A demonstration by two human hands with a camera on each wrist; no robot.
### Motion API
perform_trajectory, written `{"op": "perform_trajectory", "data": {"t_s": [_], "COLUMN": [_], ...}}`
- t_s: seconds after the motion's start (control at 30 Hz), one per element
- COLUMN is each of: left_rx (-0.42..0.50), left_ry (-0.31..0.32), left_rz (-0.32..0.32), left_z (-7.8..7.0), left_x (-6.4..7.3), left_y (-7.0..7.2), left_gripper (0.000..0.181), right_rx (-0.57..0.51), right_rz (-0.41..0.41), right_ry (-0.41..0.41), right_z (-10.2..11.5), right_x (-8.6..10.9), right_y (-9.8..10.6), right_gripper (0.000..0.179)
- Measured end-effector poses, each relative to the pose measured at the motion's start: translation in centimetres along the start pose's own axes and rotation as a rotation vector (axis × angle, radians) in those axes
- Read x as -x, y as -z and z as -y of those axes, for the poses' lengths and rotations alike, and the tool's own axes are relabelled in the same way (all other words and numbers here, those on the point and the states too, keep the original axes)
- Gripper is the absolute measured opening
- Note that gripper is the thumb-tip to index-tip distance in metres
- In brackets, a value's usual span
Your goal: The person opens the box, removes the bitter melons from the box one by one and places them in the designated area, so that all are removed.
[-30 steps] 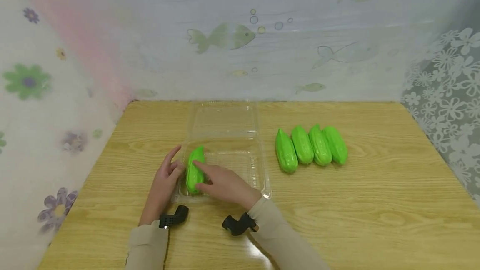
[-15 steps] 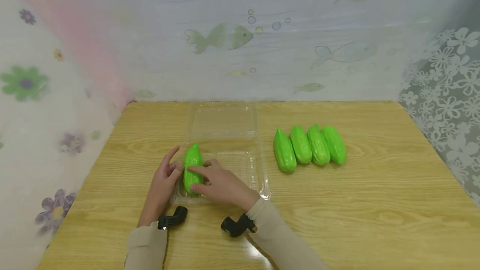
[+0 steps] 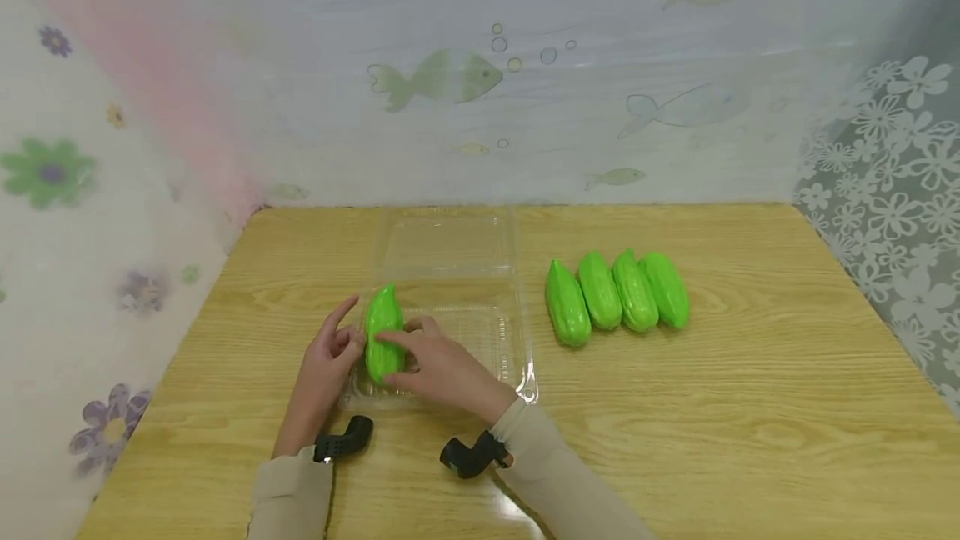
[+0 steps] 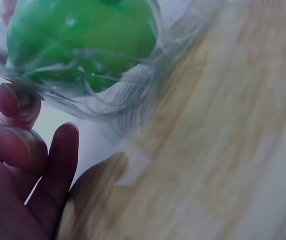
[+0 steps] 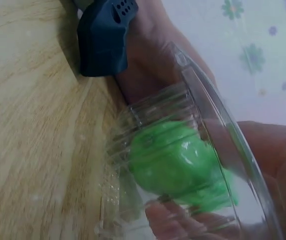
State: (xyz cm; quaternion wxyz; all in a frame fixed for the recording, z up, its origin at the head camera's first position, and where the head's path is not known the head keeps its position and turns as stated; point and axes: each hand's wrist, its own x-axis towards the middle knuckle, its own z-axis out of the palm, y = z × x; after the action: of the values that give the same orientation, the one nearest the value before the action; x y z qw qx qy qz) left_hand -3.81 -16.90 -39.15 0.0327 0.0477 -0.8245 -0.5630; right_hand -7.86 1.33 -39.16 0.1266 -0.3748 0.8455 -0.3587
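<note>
A clear plastic clamshell container (image 3: 528,357) lies with its lid (image 3: 450,244) folded back on the table. In its left end sits a glossy green, ridged gourd (image 3: 385,315), pointed tip toward the wall. My right hand (image 3: 450,369) reaches in from the right and holds the gourd, index finger across its top and thumb near its lower end. The right wrist view shows its other fingers (image 5: 170,220) through the clear side. My left hand (image 3: 326,357) pinches the container's left rim, index finger stretched out. In the left wrist view its fingertips (image 4: 18,102) are right at the rim (image 4: 78,112).
To the right of the container, several similar green gourds (image 3: 600,290) lie side by side on the wooden table (image 3: 720,407). Fabric with fish prints (image 3: 450,148) hangs behind the table's far edge. Flowered curtains (image 3: 112,232) flank it left and right.
My right hand has shifted slightly left with the gourd, bringing it close to the container's left wall and straightening it. My left hand stays at the rim.
</note>
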Motion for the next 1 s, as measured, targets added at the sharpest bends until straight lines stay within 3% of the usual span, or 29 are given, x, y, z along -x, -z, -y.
{"op": "perform_trajectory", "data": {"t_s": [0.2,0.4,0.53,0.73,1.0], "left_rx": [0.020,0.032,0.023,0.000,-0.009], "left_ry": [-0.007,-0.002,0.001,0.004,-0.006], "left_rz": [-0.006,-0.004,-0.010,-0.012,-0.007], "left_z": [0.1,0.1,0.4,2.8,3.1], "left_x": [-0.2,-0.2,-0.2,-1.0,-1.0], "left_y": [0.0,0.0,0.1,0.5,0.4], "left_gripper": [0.053,0.053,0.053,0.053,0.050], "right_rx": [0.012,-0.031,-0.016,-0.044,-0.109], "right_rz": [0.061,0.024,-0.040,-0.168,-0.299], "right_ry": [0.010,-0.012,-0.035,-0.131,-0.197], "right_z": [-0.1,0.0,0.2,0.3,0.1], "right_x": [0.2,0.1,0.1,0.1,0.4], "right_y": [0.0,-0.1,-0.4,-0.4,0.5], "right_gripper": [0.057,0.055,0.052,0.042,0.033]}}
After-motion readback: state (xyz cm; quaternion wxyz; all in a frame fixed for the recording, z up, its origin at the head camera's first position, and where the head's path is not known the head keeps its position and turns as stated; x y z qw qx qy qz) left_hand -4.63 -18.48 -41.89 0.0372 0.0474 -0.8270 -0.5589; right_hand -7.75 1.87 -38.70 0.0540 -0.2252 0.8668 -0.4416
